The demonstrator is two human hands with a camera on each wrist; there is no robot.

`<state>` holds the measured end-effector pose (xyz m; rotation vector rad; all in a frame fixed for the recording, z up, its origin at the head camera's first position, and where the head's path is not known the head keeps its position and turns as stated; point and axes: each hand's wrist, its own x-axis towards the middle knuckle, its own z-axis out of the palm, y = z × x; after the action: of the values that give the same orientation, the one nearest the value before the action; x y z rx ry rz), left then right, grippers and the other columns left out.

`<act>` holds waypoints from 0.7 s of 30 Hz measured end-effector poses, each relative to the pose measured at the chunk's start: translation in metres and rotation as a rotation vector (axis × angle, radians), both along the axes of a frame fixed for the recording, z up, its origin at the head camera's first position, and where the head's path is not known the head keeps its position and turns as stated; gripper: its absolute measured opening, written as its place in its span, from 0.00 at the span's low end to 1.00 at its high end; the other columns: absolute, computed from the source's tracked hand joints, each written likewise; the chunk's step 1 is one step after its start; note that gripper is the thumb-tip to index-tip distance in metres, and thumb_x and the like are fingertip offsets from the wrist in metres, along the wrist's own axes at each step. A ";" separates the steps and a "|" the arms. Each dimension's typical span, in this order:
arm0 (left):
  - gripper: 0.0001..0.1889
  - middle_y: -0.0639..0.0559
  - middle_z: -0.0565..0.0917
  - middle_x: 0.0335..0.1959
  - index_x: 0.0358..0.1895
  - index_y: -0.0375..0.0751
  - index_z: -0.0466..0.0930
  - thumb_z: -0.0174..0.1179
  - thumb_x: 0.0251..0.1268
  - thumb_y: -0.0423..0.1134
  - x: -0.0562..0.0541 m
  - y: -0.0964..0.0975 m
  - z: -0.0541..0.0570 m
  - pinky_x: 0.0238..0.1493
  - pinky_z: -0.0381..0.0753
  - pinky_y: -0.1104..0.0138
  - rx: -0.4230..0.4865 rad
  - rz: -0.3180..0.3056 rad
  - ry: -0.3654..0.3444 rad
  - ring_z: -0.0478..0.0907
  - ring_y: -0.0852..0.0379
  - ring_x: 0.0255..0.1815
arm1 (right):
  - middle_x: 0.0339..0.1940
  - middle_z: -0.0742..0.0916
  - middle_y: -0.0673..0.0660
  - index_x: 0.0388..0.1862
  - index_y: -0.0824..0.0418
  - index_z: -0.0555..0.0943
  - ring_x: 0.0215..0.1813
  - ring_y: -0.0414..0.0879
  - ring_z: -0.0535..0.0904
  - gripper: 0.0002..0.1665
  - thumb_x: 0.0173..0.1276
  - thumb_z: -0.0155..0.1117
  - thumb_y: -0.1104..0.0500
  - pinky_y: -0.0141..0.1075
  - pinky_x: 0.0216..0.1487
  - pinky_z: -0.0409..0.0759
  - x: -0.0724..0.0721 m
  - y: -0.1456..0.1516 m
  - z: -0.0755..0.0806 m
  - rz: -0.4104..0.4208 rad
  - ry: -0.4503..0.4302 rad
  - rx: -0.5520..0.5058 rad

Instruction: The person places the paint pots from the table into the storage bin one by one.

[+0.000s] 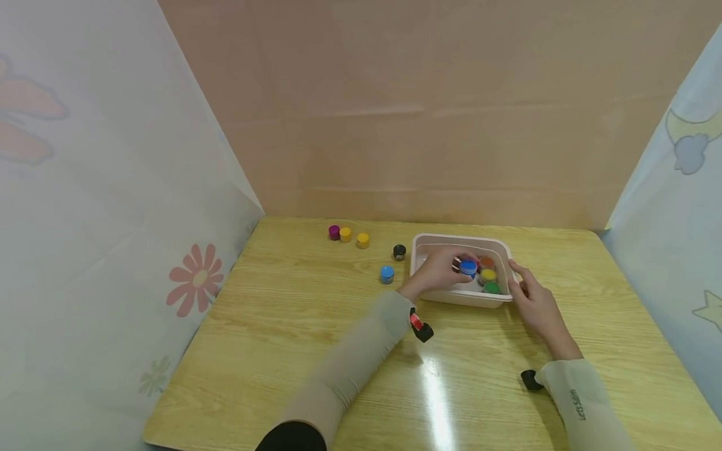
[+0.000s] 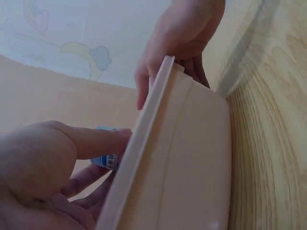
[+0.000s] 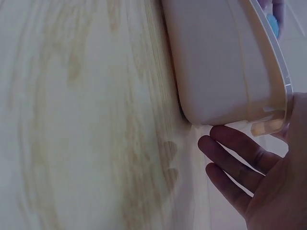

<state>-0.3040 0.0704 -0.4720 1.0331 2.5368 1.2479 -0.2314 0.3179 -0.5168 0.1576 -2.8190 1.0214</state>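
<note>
Steadiness helps: while the left hand pinches the blue jar, the right hand, gripping the tray, should brace it.

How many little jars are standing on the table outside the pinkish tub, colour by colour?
Yellow jars: 2
Purple jar: 1
Black jar: 1
Light blue jar: 1
Total: 5
</note>
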 end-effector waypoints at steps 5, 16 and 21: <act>0.19 0.56 0.86 0.52 0.56 0.42 0.85 0.74 0.62 0.33 -0.005 0.014 -0.006 0.48 0.78 0.81 -0.048 0.056 -0.078 0.80 0.65 0.49 | 0.24 0.71 0.55 0.83 0.57 0.60 0.23 0.44 0.61 0.33 0.87 0.41 0.45 0.36 0.26 0.61 -0.001 0.001 -0.002 -0.002 0.004 -0.001; 0.18 0.58 0.86 0.47 0.49 0.45 0.87 0.76 0.55 0.27 -0.011 0.031 -0.014 0.43 0.78 0.78 -0.125 0.124 -0.161 0.78 0.65 0.43 | 0.25 0.72 0.56 0.83 0.56 0.60 0.24 0.44 0.63 0.33 0.86 0.42 0.46 0.36 0.26 0.62 0.000 0.000 -0.001 0.001 -0.003 0.000; 0.17 0.61 0.86 0.48 0.47 0.51 0.87 0.79 0.55 0.33 -0.013 0.036 -0.020 0.48 0.76 0.76 -0.229 0.164 -0.075 0.77 0.65 0.46 | 0.25 0.72 0.55 0.84 0.56 0.60 0.24 0.44 0.63 0.33 0.86 0.42 0.46 0.36 0.26 0.62 0.000 -0.001 0.000 0.010 -0.011 -0.006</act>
<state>-0.3166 0.1060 -0.4917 0.7300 2.6720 0.9791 -0.2317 0.3169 -0.5170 0.1654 -2.8278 1.0358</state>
